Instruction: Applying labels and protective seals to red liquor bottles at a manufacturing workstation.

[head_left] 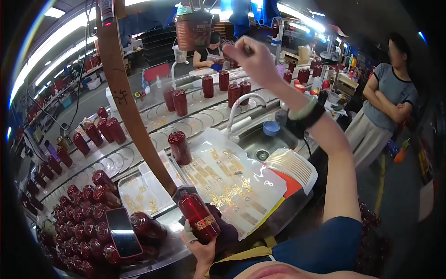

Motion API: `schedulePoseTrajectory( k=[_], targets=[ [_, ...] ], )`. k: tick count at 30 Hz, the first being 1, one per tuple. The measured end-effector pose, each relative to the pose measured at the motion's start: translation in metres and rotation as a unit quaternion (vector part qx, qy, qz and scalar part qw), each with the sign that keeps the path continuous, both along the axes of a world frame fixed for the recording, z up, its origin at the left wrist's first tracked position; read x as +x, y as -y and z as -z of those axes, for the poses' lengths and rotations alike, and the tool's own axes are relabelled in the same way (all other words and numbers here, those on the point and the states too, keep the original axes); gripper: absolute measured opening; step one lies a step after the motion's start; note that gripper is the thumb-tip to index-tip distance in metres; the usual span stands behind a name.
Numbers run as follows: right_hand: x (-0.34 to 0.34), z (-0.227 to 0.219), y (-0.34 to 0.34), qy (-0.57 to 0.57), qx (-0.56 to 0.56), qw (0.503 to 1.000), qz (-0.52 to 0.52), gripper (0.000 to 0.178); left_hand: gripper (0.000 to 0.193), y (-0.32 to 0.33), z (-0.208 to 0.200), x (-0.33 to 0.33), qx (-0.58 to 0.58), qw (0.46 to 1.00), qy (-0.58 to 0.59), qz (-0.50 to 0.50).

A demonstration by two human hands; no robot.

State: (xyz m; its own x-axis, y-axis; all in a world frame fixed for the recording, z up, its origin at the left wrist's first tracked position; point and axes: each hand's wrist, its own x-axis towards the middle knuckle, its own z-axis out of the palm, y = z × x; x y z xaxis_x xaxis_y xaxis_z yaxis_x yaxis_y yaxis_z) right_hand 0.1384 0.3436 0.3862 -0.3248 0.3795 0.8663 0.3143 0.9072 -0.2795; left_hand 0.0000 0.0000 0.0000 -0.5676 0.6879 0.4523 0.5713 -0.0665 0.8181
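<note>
My left hand (pixel 203 251) is wrapped around the lower part of a glossy dark red bottle (pixel 193 209), which is tilted and has a gold patterned band. Its upper end lies by the foot of a brown wooden post (pixel 124 100). A dark purple cloth (pixel 228 236) is bunched beside the bottle. High above the sink, my right hand (pixel 254 60) is raised with its fingers curled; a small dark spot shows between them, too unclear to name. Before me lies a clear sheet with gold decals (pixel 223 174), and another red bottle (pixel 179 148) stands upright at its left edge.
Many red bottles (pixel 88 218) crowd the left, with a phone (pixel 123 232) propped against them. A sink (pixel 251 148) with a curved tap (pixel 232 114) and blue bowl (pixel 271 127) lies ahead. A bucket (pixel 193 32) hangs overhead. A person (pixel 395 88) stands right; another (pixel 204 58) sits beyond the bottle line.
</note>
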Motion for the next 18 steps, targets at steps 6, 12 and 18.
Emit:
schedulePoseTrajectory(
  k=[6,12,18],
  targets=[
    [-0.058,-0.076,-0.073,-0.065,0.110,0.990,0.053,0.022,0.102,-0.006,0.002,-0.017,0.029,1.000,0.009,0.001],
    [-0.220,-0.073,-0.066,0.063,0.151,0.985,0.060,0.027,0.092,0.007,-0.002,-0.023,0.004,1.000,0.010,-0.011],
    [-0.460,-0.011,0.137,0.074,0.079,0.940,-0.323,0.026,0.088,0.010,-0.021,-0.017,0.016,0.999,-0.021,0.034]
  ],
)
